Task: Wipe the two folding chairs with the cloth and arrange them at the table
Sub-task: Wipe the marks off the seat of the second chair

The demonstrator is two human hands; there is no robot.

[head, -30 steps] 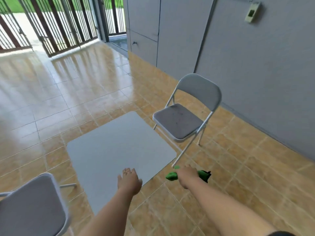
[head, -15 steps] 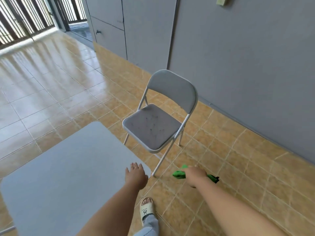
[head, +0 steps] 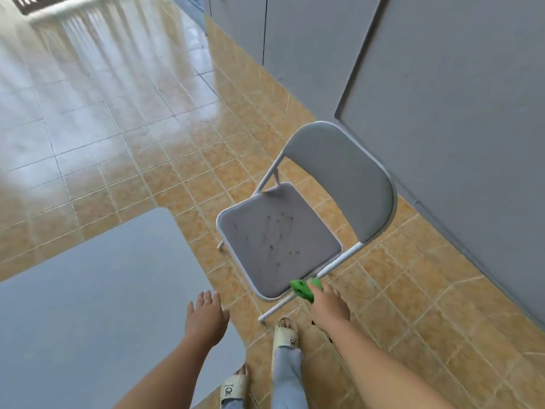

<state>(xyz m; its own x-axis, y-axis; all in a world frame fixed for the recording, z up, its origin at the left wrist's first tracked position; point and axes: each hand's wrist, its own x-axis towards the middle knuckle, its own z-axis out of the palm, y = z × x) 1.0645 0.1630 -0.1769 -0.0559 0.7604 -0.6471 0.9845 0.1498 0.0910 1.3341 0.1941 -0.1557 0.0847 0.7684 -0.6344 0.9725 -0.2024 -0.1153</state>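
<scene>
Right hand (head: 327, 305) gripping green cloth (head: 302, 288) at chair (head: 280, 246) seat's near edge, left hand (head: 205, 317) spread over table (head: 88, 290) corner

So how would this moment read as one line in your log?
stage: reaching chair | right hand: holding green cloth at folding chair seat's front edge | left hand: open, over table | seat: dirty

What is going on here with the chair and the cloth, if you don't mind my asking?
A person is standing at a grey folding chair beside a grey table. Their right hand grips a green cloth at the front edge of the seat, which shows dark specks and looks not yet wiped. The left hand hovers open and empty above the table's corner.
</scene>
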